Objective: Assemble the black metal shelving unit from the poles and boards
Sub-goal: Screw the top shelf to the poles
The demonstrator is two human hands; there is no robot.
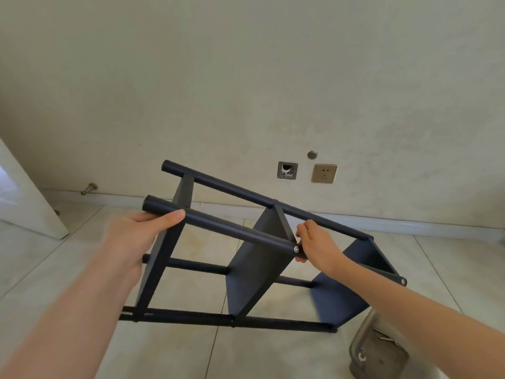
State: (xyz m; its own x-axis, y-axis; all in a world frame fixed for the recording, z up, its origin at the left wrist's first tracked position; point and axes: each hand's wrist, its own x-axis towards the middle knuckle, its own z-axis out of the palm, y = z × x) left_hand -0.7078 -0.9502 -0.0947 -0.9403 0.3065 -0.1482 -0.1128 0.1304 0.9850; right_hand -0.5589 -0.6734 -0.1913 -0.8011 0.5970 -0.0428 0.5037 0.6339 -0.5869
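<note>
The black shelving unit point(254, 266) lies on its side on the tiled floor, with three dark boards joined by round poles. My left hand point(136, 239) grips the upper near pole point(218, 227) close to its left end, thumb on top. My right hand point(317, 246) pinches the corner of the middle board point(257, 269) where that pole's right end, with a silver bolt point(296, 249), meets it. The right board point(344, 299) rests low near my right forearm. A far upper pole point(267, 199) runs across the whole unit.
A grey tray point(379, 348) holding small metal parts sits on the floor at the lower right. The wall behind carries a socket point(324, 173) and an open wall box point(287, 170). A white door point(27, 198) stands at the left with a doorstop point(89, 188) near the skirting.
</note>
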